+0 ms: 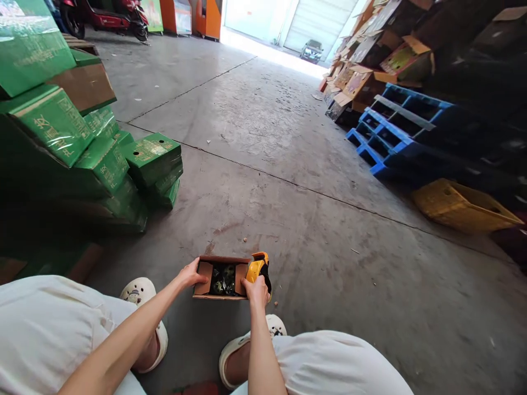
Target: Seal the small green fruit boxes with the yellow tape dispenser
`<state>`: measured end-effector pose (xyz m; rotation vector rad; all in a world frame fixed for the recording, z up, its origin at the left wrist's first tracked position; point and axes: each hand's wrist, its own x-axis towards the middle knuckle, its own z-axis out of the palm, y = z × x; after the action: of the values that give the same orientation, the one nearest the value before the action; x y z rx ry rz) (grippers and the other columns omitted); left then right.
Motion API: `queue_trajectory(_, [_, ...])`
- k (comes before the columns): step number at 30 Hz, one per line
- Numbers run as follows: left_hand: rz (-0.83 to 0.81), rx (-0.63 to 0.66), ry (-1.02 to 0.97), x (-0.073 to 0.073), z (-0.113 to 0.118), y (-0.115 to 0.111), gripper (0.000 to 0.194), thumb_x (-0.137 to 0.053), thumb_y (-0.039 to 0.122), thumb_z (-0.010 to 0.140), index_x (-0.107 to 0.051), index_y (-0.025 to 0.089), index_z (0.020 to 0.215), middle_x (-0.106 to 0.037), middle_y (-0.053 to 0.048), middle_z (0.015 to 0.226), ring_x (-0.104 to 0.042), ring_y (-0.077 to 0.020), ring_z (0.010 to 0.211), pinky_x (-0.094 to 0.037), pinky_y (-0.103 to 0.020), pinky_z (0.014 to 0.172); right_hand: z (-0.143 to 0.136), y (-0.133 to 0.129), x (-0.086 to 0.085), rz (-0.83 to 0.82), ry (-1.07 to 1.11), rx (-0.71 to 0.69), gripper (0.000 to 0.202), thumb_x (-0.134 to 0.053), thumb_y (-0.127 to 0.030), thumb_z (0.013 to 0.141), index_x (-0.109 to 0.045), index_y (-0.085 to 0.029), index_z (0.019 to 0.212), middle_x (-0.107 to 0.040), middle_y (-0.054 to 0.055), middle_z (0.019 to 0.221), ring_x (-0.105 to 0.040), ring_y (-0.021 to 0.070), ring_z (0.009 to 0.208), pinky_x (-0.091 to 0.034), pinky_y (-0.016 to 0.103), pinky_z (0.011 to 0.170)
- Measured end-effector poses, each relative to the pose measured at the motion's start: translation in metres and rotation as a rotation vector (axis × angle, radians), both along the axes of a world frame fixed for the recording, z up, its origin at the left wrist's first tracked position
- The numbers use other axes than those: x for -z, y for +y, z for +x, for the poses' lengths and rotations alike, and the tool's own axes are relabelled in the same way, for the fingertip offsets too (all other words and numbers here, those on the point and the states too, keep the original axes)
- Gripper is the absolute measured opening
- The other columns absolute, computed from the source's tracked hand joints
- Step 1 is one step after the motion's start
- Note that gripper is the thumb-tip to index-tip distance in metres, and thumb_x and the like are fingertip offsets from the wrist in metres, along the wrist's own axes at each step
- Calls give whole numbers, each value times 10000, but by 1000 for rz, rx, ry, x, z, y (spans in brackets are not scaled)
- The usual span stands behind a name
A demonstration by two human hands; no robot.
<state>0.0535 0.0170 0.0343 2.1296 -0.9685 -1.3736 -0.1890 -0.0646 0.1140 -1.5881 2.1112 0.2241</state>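
Between my feet is a small cardboard box (205,270), its two end flaps folded inward and its long sides standing up. In the gap between the flaps show dark round items in shiny plastic (223,280); their kind is unclear. My left hand (191,276) grips the left end of the box, thumb over the flap. At the other end, my right hand (257,291) is closed around a yellow tape dispenser (254,269), with the thumb side touching the right flap. The dispenser's far side is partly hidden by the hand.
Green printed cartons (152,156) are stacked on the left. To the right are blue pallets (391,129), a yellow crate (461,206) and a heap of used cardboard boxes (358,82). A red scooter (107,16) stands at the back left. Small debris dots the concrete floor (313,247).
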Motion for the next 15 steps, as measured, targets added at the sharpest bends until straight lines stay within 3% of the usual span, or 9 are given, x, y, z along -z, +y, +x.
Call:
queue_trajectory(4, [31, 79, -99, -4, 7, -15, 726, -886, 246, 591, -629, 217, 1270, -765, -81, 1223, -690, -343, 1222, -551, -340, 943, 8, 2, 4, -32, 22, -14, 444, -684, -459, 927, -618, -147, 1237, -792, 192, 1138, -741, 328, 1159, -505, 422, 972])
queue_trajectory(8, [96, 104, -171, -6, -2, -21, 689, -836, 193, 601, -599, 177, 1247, -782, -119, 1093, -726, -356, 1140, -549, -358, 918, 13, 8, 6, -74, 24, -15, 440, -641, -432, 954, -594, -113, 1252, -788, 217, 1115, -746, 337, 1138, -479, 430, 1000])
queue_trajectory(12, [110, 55, -258, -10, -19, -21, 910, -811, 145, 605, -434, 160, 1433, -675, -208, 1356, -663, -370, 1284, -523, -369, 987, 15, 14, 8, -94, 41, -30, 474, -627, -414, 969, -561, -90, 1309, -782, 226, 1151, -739, 343, 1149, -444, 433, 1052])
queue_trajectory(15, [74, -35, -183, -18, -23, -22, 997, -835, 291, 696, -288, 226, 1527, -597, -209, 1471, -692, -342, 1244, -542, -385, 956, 13, 16, 10, -99, 40, -42, 460, -627, -429, 968, -566, -119, 1302, -786, 214, 1142, -743, 345, 1136, -449, 426, 1041])
